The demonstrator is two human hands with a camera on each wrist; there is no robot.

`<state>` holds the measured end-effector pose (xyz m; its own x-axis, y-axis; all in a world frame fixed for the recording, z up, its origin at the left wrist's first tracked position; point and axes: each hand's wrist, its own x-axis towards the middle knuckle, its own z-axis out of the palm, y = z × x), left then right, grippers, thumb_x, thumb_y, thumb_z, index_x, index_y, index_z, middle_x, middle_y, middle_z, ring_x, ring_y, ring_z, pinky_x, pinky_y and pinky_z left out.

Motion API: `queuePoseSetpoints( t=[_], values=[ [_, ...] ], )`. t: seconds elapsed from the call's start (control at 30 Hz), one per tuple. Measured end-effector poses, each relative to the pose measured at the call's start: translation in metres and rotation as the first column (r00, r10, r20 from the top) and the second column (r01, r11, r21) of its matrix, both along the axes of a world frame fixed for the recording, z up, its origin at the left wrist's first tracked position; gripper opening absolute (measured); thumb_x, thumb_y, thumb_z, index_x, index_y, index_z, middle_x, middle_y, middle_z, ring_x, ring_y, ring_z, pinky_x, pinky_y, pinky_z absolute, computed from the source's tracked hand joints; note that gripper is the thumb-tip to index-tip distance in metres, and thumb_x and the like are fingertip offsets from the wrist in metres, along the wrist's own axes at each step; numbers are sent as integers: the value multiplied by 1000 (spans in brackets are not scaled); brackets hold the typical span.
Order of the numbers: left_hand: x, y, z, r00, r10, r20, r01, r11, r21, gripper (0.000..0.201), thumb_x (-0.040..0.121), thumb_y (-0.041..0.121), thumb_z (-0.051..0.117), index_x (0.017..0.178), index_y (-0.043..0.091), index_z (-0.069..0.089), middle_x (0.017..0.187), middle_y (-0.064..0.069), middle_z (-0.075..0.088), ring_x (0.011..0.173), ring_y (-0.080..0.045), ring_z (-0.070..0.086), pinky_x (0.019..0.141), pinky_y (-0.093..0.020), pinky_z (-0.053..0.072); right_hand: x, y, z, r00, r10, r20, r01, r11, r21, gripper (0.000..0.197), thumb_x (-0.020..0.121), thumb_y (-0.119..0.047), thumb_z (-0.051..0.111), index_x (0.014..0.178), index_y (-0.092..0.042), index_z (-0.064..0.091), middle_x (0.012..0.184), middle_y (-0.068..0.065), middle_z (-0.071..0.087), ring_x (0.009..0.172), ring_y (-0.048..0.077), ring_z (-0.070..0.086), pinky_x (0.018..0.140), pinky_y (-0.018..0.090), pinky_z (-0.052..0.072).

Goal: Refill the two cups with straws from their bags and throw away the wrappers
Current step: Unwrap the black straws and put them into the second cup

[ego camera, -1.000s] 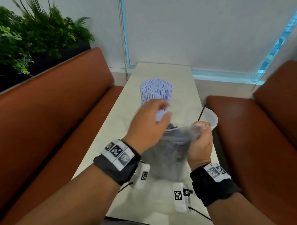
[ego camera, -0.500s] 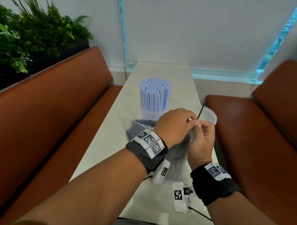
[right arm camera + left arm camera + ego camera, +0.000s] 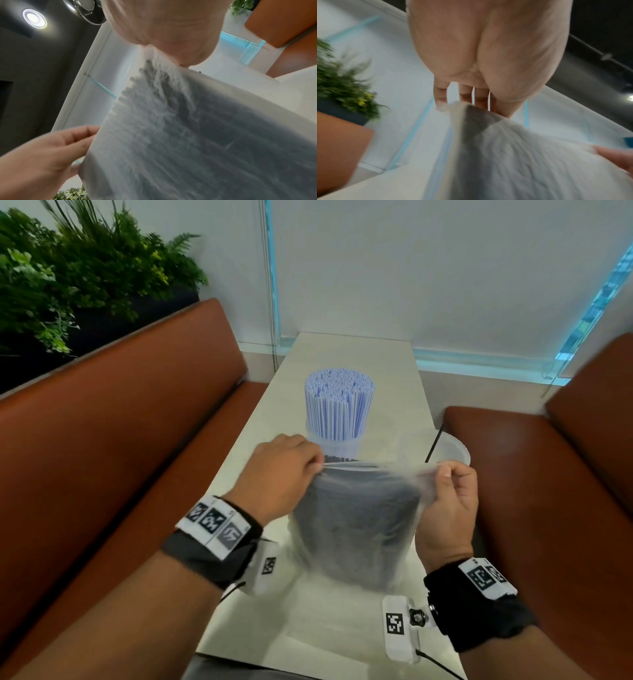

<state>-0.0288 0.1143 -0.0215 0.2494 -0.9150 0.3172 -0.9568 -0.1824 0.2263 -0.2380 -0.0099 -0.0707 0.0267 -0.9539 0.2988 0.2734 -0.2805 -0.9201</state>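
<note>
A clear plastic bag of black straws (image 3: 356,522) stands upright on the table in front of me. My left hand (image 3: 284,474) pinches the left side of its top edge and my right hand (image 3: 448,491) pinches the right side, the film stretched taut between them. The wrist views show the same bag (image 3: 513,155) (image 3: 197,128) with dark straws inside. Behind it a clear cup (image 3: 337,445) is packed with blue-and-white striped straws (image 3: 339,402). A second clear cup (image 3: 452,448) at the right holds a single black straw (image 3: 433,445).
The narrow pale table (image 3: 342,628) runs between two brown leather benches (image 3: 120,457) (image 3: 548,474). A planter with green foliage (image 3: 68,275) sits behind the left bench. A white wall and glass panel close off the far end.
My left hand moved from beside my right hand leftward to the bag's left top edge. The bag's mouth is now pulled wide between both hands.
</note>
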Motion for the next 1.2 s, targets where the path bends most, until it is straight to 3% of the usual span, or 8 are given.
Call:
queuePoseSetpoints(
  t=[0.23, 0.33, 0.43, 0.6, 0.8, 0.9, 1.1, 1.2],
  values=[
    [38, 31, 3, 974, 178, -142, -178, 984, 16, 10, 99, 29, 50, 99, 30, 60, 99, 13, 55, 99, -17, 55, 88, -42, 46, -2, -4, 2, 1000, 17, -4, -16, 998, 66, 26, 102, -10, 45, 85, -25, 58, 84, -9, 59, 83, 11, 54, 84, 33, 43],
    [25, 18, 6, 950, 128, -286, -144, 989, -35, 13, 95, 45, 54, 98, 35, 60, 106, 16, 60, 100, -9, 57, 88, -35, 47, -4, -9, 14, 971, -57, -233, 39, 996, -81, 24, 93, -8, 51, 76, -23, 58, 84, 4, 64, 84, 24, 60, 80, 42, 48],
    [15, 1, 9, 906, 152, -394, -136, 988, 68, 26, 91, 58, 57, 109, 39, 62, 108, 19, 64, 96, -3, 59, 81, -28, 47, -3, -22, 39, 905, 65, -420, -51, 998, 45, 31, 84, -45, 59, 73, -16, 65, 75, -1, 68, 76, 17, 62, 74, 36, 48],
    [15, -12, 9, 901, 131, -414, -78, 987, 144, 21, 87, 53, 70, 102, 39, 69, 91, 17, 61, 83, 2, 57, 66, -16, 39, -6, -32, 77, 186, 114, -976, -282, 958, 58, 35, 70, -74, 61, 80, -42, 70, 80, -25, 68, 82, 2, 63, 74, 31, 49],
    [19, -14, 6, 886, 123, -447, -85, 991, 104, 16, 90, 43, 69, 78, 33, 72, 84, 20, 65, 77, 2, 60, 62, -18, 38, 5, -25, 105, -51, 35, -998, -322, 945, 50, 33, 82, -62, 68, 78, -30, 76, 72, -11, 70, 77, 11, 64, 60, 26, 40],
    [19, -15, 5, 834, 86, -545, -87, 996, 24, 23, 95, 41, 63, 78, 27, 71, 81, 16, 72, 75, 0, 63, 65, -22, 41, 11, -31, 103, -2, -1, -1000, -298, 955, 0, 42, 94, -56, 54, 77, -24, 74, 76, -7, 69, 79, 16, 64, 66, 31, 42],
    [12, -18, 2, 527, 134, -839, -134, 988, 74, 20, 90, 33, 68, 80, 21, 79, 75, 6, 75, 70, -11, 64, 65, -28, 48, 17, -38, 63, 377, 286, -881, -295, 939, 178, 38, 102, -36, 50, 79, -11, 67, 70, -2, 72, 69, 14, 63, 58, 27, 40],
    [16, -21, -4, 512, 212, -833, -114, 977, 178, 21, 87, 34, 72, 81, 16, 80, 70, 4, 74, 59, -8, 60, 62, -26, 44, 15, -38, 43, 422, 372, -827, -279, 921, 272, 25, 99, -35, 57, 85, -19, 68, 60, -14, 70, 61, 7, 63, 47, 21, 42]
  ],
)
